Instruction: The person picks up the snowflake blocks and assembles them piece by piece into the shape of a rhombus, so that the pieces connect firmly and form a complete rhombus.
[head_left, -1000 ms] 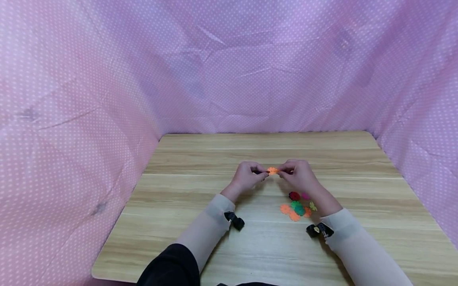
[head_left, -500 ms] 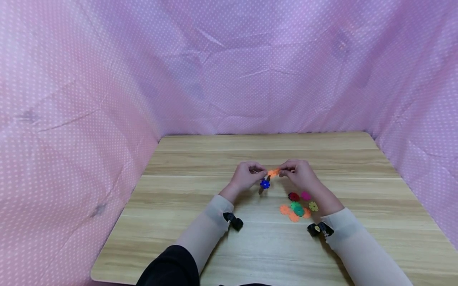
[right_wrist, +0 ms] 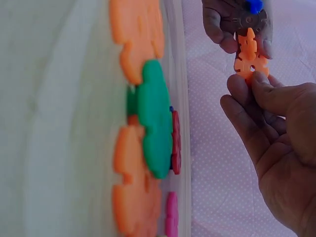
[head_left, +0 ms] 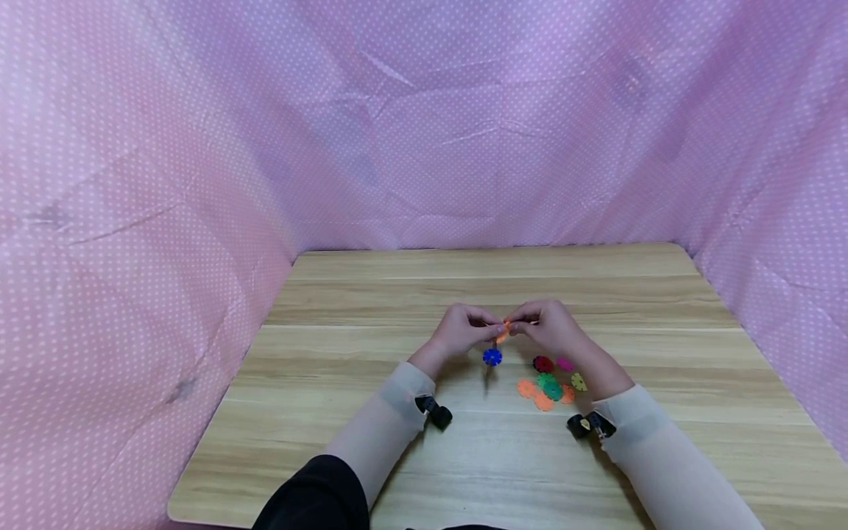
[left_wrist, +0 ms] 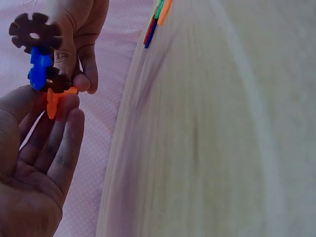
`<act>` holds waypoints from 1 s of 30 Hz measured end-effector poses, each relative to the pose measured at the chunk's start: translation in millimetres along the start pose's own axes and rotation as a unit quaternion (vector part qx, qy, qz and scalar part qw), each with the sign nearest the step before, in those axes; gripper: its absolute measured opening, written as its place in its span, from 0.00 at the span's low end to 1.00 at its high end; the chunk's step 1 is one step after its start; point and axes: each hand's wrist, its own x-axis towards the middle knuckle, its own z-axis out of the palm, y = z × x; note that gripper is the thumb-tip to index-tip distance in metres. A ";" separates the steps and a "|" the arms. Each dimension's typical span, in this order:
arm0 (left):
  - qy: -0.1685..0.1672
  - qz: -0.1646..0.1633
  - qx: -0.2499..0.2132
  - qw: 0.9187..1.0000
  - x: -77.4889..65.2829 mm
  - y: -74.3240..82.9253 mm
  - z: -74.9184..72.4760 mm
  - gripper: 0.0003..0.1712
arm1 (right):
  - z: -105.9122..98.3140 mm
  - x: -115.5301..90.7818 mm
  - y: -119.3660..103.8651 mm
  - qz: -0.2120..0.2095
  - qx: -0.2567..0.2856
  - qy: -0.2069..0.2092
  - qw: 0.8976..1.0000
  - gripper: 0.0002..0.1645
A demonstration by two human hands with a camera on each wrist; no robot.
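Observation:
My left hand (head_left: 460, 331) and right hand (head_left: 548, 327) meet above the table, fingertips close together. Between them is a chain of interlocking snowflake discs. The right thumb and fingers pinch an orange disc (right_wrist: 252, 66); another orange disc (right_wrist: 248, 45) is slotted in beside it. The left hand pinches the chain near where orange meets a brown disc (left_wrist: 59, 83); its fingers partly hide that joint. A blue disc (head_left: 492, 357) hangs below the hands in the head view. In the left wrist view, a further brown disc (left_wrist: 35, 33) joins the blue one.
Loose discs lie on the wooden table (head_left: 344, 412) nearer the body: orange (head_left: 543, 401), green (head_left: 550, 386), dark red (head_left: 543, 364), pink (head_left: 565, 364) and yellow-green (head_left: 578, 382). Some overlap. A pink dotted cloth (head_left: 424, 147) surrounds the table's back and sides.
The blue disc, out of sight a second ago, has come into view and now hangs lower. Both hands have drawn closer together and slightly down, and the orange discs have turned.

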 end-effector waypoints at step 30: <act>0.024 -0.024 0.028 0.999 -1.9 0.1 -0.9 0.02 | -40.8 -15.5 19.0 0.073 -0.096 -0.223 0.967 0.17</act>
